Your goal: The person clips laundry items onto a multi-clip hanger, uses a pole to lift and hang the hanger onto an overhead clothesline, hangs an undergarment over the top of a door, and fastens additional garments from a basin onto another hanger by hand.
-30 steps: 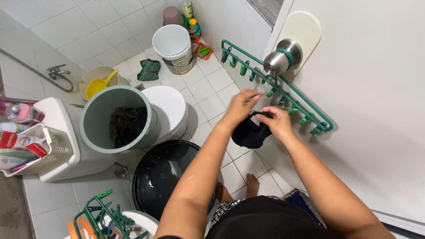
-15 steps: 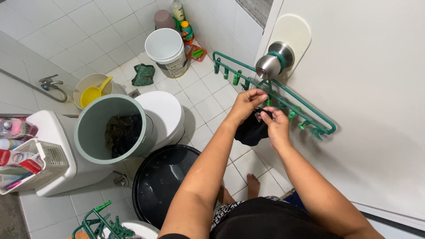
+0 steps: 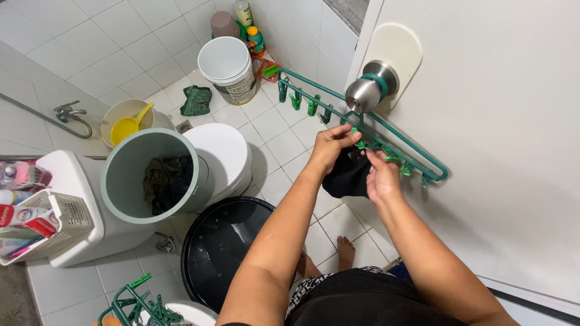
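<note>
Now both hands (image 3: 356,160) press black cloth (image 3: 347,178) higher against rack (image 3: 386,142).

Bright, even light; sharp, wide-angle distortion.

White square floor tiles (image 3: 275,124) and tiled walls (image 3: 36,66); white door (image 3: 501,121) with steel knob (image 3: 362,93); even light

I see a small black cloth (image 3: 349,176), soft and crumpled, hanging slack against the white door just under the green clip hanger (image 3: 386,130). Its top edge is gathered up at one of the hanger's bright green pegs (image 3: 360,143), near the middle of the frame. The hanger is a long, narrow, dark green frame slung from the steel doorknob (image 3: 364,92), tilted downward to the right, with green pegs dangling along it.
</note>
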